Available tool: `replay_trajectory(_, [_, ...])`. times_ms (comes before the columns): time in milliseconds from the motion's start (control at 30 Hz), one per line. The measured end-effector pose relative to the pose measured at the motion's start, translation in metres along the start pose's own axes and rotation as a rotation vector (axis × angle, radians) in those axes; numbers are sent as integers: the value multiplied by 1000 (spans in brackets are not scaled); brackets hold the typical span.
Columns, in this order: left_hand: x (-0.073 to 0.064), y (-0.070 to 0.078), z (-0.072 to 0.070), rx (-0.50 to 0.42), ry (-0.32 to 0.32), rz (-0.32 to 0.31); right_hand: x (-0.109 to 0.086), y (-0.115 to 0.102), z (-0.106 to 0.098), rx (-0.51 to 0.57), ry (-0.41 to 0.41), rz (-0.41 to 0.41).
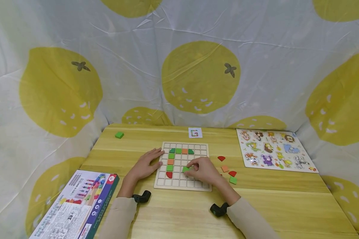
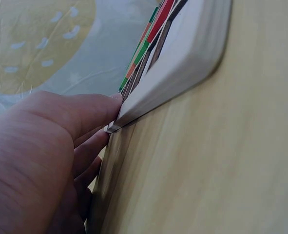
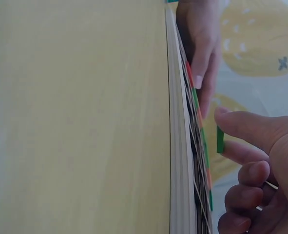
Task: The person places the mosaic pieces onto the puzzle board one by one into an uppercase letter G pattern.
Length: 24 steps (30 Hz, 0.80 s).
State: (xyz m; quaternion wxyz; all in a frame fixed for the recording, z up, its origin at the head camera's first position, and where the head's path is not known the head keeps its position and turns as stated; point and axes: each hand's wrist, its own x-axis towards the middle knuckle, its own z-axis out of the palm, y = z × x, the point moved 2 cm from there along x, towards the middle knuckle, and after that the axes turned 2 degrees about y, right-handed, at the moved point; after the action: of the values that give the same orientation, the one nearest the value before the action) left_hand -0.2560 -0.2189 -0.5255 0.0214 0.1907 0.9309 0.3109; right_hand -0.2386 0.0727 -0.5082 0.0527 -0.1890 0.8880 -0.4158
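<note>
A wooden grid board [image 1: 176,183] lies on the table. On it, green, orange and red tiles form a top row and a left column, ending in a red rounded tile [image 1: 169,174]. My right hand [image 1: 205,170] pinches a green square tile [image 3: 220,140] between thumb and index finger, just over the board's middle-right cells. The other fingers of that hand are curled in. My left hand [image 1: 146,164] rests at the board's left edge, its thumb [image 2: 97,109] touching the rim and its fingers extended beside it.
Right of the board lie loose tiles, among them a red quarter-round [image 1: 221,158] and an orange square [image 1: 225,169]. Behind it is a small card [image 1: 195,132] with a G pattern. A green tile [image 1: 119,135], a box [image 1: 74,205] and an animal puzzle [image 1: 275,151] lie farther out.
</note>
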Motion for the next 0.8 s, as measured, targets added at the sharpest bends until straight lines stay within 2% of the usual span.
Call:
replay_trajectory(133, [0, 1, 0, -2, 5, -3, 3, -6, 8, -1, -14, -6])
replay_trajectory(367, [0, 0, 0, -5, 3, -8, 5, -13, 19, -28, -47, -63])
replay_trajectory(800, [0, 1, 0, -13, 6, -10, 5, -19, 31, -104, -40, -57])
